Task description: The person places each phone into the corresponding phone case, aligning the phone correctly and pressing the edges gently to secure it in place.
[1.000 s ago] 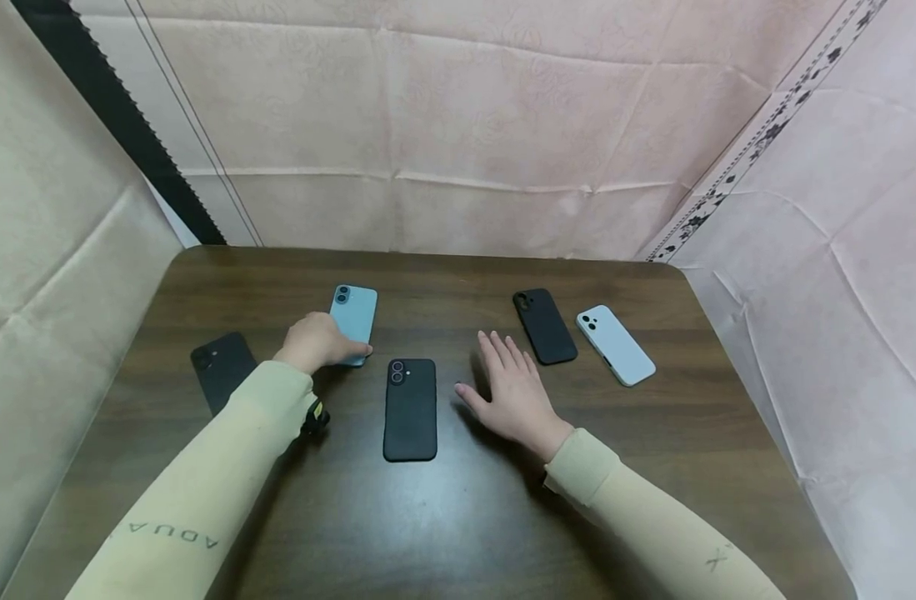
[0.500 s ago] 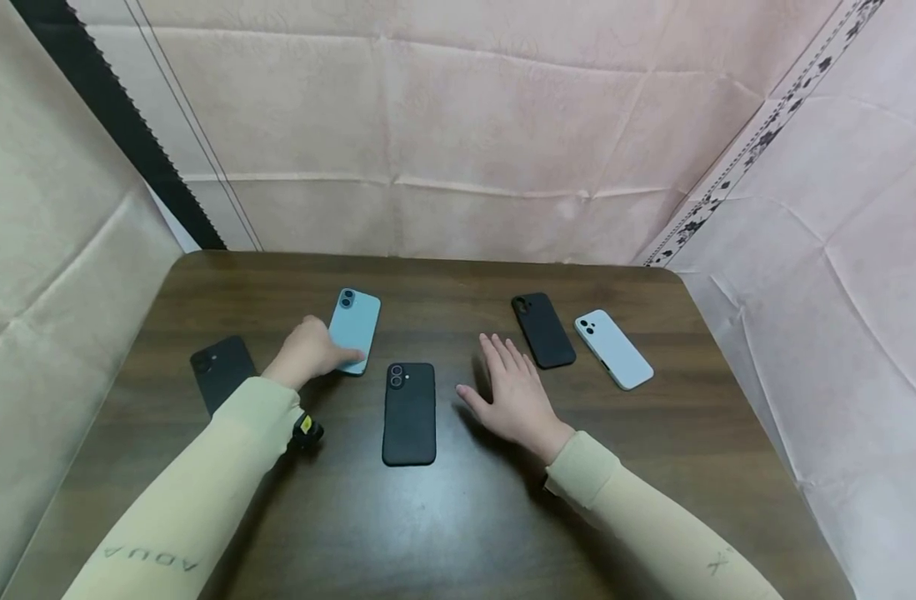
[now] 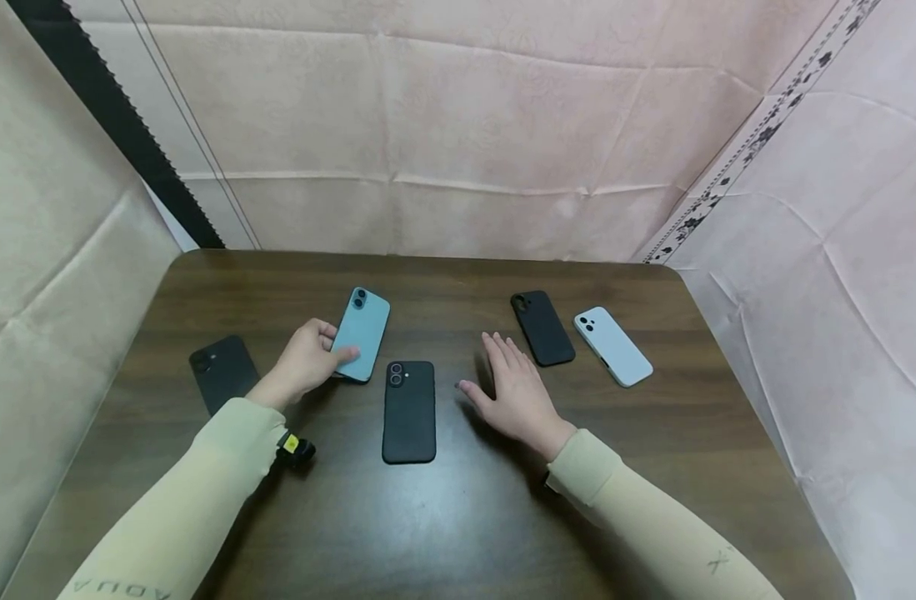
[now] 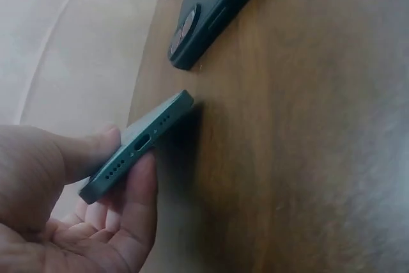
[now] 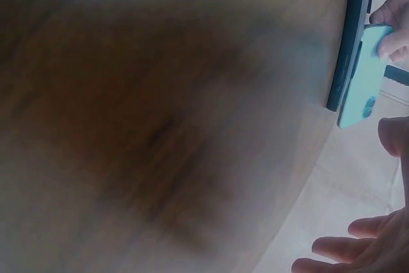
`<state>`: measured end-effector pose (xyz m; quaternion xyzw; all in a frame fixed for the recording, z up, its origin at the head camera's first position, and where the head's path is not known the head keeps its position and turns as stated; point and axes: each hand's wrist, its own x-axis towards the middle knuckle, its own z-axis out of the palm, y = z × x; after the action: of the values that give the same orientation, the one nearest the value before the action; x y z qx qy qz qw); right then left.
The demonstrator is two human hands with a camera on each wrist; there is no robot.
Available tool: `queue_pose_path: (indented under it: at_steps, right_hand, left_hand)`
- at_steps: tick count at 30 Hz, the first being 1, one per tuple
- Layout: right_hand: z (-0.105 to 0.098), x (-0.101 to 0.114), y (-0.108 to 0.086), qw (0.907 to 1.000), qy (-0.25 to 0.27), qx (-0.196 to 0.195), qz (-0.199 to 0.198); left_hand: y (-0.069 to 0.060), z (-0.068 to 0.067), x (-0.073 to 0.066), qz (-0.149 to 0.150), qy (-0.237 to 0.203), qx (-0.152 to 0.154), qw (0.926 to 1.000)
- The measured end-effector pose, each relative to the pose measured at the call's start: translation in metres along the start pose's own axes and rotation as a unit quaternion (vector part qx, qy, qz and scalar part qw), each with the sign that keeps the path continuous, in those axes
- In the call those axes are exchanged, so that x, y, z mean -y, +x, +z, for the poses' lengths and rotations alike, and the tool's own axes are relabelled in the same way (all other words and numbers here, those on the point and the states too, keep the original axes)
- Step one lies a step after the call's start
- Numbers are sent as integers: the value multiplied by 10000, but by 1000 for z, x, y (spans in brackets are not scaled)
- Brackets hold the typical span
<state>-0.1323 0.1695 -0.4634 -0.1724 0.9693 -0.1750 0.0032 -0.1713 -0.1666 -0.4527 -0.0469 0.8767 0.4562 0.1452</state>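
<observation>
A light blue smartphone (image 3: 363, 332) is pinched at its near end by my left hand (image 3: 306, 360), thumb on its back and fingers underneath. In the left wrist view that end, with its charging port and speaker holes, is raised above the table. Just right of it a black phone (image 3: 408, 412) lies camera side up. My right hand (image 3: 512, 392) is palm down with straight fingers and holds nothing. Its fingertips are close to a second black phone or case (image 3: 543, 327). What lies under the right palm is hidden.
A white phone or case (image 3: 613, 346) lies at the right of the brown wooden table (image 3: 458, 533). Behind the left forearm, a dark phone (image 3: 223, 372) is partly covered. Pale cloth (image 3: 495, 150) hangs along the table's back and sides.
My left hand has drawn back toward the person, its fingers now under the light blue phone. That phone has shifted slightly right and nearer, its near end lifted. The right hand stays put.
</observation>
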Motion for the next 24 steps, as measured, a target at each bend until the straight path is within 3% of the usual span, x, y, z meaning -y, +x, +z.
queue_pose_path:
  at_steps: [7, 17, 21, 24]
  right_hand:
    - [0, 0, 2, 10000, 69, -28, 16]
    - [-3, -1, 6, 9996, 272, -110, 26]
    - [-7, 0, 7, 9972, 727, -37, 181]
    - [-10, 1, 8, 9875, 1496, 134, 481]
  left_hand:
    - [-11, 8, -1, 281, -487, -205, 9982]
    - [-31, 29, -12, 550, -1076, -35, 9927]
    - [-39, 39, -17, 604, -1291, 151, 9897]
    - [-45, 45, -22, 592, -1415, 357, 9875]
